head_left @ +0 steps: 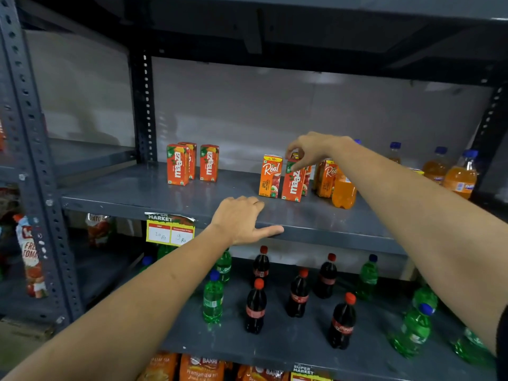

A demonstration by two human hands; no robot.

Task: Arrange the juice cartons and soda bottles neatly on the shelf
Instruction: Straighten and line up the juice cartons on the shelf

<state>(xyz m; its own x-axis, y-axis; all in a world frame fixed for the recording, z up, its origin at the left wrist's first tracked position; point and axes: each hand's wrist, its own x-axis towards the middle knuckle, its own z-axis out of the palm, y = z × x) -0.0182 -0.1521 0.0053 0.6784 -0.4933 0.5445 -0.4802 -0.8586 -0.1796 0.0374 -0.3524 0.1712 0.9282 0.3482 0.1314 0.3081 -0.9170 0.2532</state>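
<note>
On the grey middle shelf [154, 193], three orange Maaza cartons [178, 165] stand grouped at the back left. Further right stand a Real apple carton [270, 176], a Maaza carton [293, 182] and another Real carton [327, 178], partly hidden by my right arm. My right hand [313, 149] pinches the top of the middle Maaza carton with fingertips. My left hand [242, 220] rests flat on the shelf's front edge, holding nothing. An orange soda bottle [343, 192] stands beside the cartons; more orange bottles [461, 174] stand at the far right.
The lower shelf [275, 345] holds scattered cola bottles [256, 309] and green soda bottles [213, 298]. A yellow price tag [170, 229] hangs on the shelf edge. A perforated steel upright [35, 166] stands at left, with sauce pouches [30, 257] beyond it. Orange packets [202, 369] sit below.
</note>
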